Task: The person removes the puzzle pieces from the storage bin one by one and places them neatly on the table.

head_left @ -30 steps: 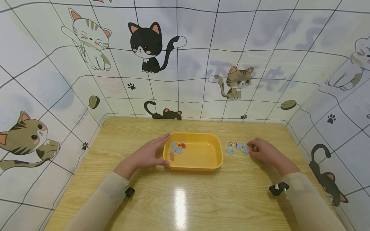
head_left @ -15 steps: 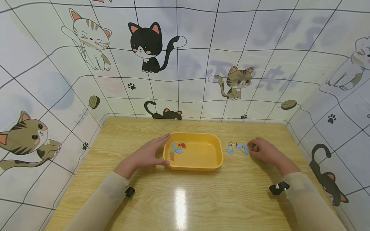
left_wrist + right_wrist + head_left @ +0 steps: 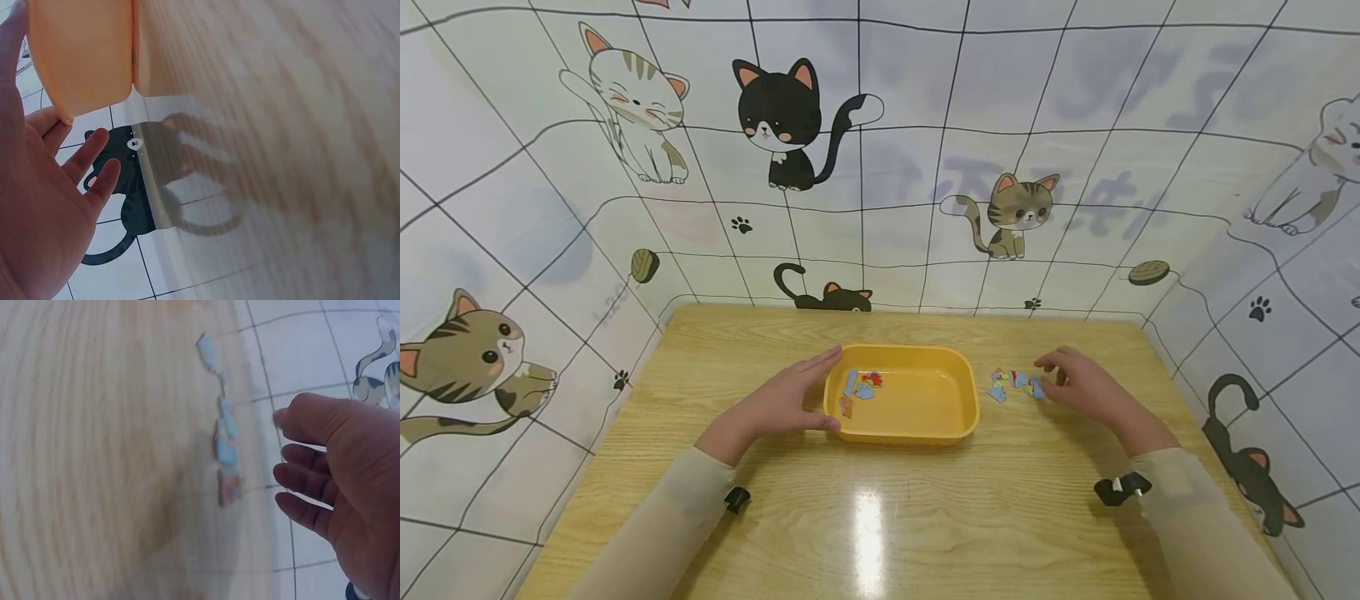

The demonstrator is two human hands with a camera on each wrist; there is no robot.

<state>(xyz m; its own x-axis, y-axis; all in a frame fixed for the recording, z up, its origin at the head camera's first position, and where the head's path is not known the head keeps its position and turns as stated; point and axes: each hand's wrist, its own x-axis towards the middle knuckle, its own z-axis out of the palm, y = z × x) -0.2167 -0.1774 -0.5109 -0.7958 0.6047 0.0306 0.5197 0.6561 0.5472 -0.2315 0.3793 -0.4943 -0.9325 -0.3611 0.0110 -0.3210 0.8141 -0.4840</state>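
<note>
In the head view my left hand [image 3: 782, 404] holds the left end of a yellow plastic tray [image 3: 925, 400], thumb at the front corner and fingers at the back. Several small printed puzzle pieces lie inside at its left, among them a blue piece [image 3: 850, 382] and an orange piece [image 3: 846, 407]. To the tray's right, more blue, red and yellow puzzle pieces [image 3: 1018, 379] lie on the table. My right hand [image 3: 1078, 385] is over their right end, fingers loosely bent and thumb apart, holding nothing. The right wrist view shows a reddish piece [image 3: 229, 486] ending their row.
The wooden table [image 3: 820, 517] reaches back to a white cloth wall [image 3: 902, 167] printed with cats and grid lines. Similar walls stand at both sides. Black wrist devices [image 3: 1122, 488] sit at the cuffs.
My right hand's fingers have come off the puzzle piece at the row's right end, spread, and shifted slightly up and back. The left hand and tray stay where they were.
</note>
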